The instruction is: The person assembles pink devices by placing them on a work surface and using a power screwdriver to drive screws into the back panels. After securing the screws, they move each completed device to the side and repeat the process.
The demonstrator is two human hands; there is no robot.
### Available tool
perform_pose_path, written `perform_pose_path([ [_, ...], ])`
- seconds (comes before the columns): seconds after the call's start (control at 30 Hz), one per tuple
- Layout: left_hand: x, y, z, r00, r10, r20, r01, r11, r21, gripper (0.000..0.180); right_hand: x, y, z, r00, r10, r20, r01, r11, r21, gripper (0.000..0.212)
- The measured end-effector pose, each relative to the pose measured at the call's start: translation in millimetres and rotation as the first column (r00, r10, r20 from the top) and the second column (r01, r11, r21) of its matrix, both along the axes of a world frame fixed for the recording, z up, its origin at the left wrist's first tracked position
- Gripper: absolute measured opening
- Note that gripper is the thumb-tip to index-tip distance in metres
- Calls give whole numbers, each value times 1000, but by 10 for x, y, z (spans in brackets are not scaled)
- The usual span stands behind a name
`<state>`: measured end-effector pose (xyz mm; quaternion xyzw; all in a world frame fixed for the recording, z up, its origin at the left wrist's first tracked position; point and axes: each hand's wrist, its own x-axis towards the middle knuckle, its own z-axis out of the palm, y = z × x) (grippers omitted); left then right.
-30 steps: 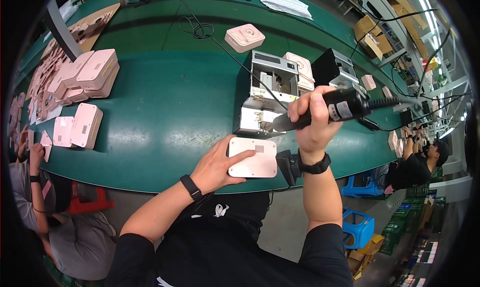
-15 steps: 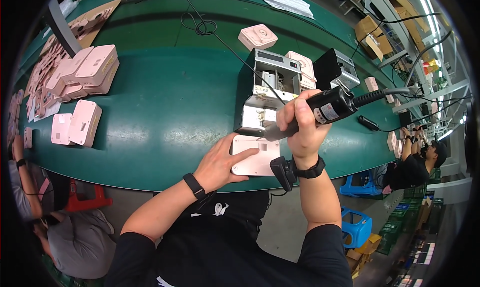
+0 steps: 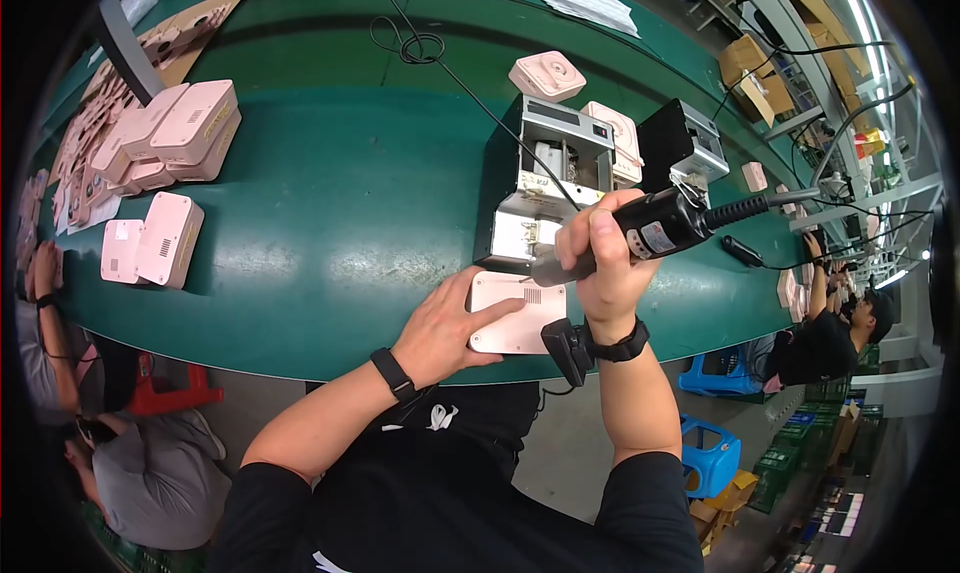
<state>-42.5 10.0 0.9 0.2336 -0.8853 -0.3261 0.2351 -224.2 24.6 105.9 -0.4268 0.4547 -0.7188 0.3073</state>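
The pale pink plastic casing (image 3: pixel 522 331) lies flat on the green workbench (image 3: pixel 340 223), long axis left to right, just right of the nearer left hand (image 3: pixel 437 330), which clamps its left end. To its upper right, the right hand (image 3: pixel 608 268) grips a black electric screwdriver (image 3: pixel 668 223), slanting down-left toward the casing's far edge.

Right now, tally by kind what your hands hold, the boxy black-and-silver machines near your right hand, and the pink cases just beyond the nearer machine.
Pink case in the left hand: 1
Handheld power tool in the right hand: 1
Boxy machines, nearer and farther: 2
Pink cases beyond the nearer machine, one upper and one lower: 2
Total: 6
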Motion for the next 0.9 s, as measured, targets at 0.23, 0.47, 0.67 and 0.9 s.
perform_pose_path([
  [0.23, -10, -2, -21, 1000, -13, -5, 13, 1000, -12, 80, 32, 40, -31, 1000, -19, -13, 19, 1000, -18, 14],
  [0.47, -32, 6, -39, 1000, -21, 14, 21, 1000, -16, 77, -79, 101, 267, 997, -72, -35, 67, 990, -125, 13],
  [0.67, -152, 38, -46, 999, -47, -4, 47, 999, -24, 82, -169, -54, 289, 989, -119, -82, 111, 989, -99, 13],
  [0.9, -162, 21, -6, 998, -51, -38, 51, 999, -14, 81, 139, 53, 266, 999, 44, 11, -43, 996, -75, 15],
])
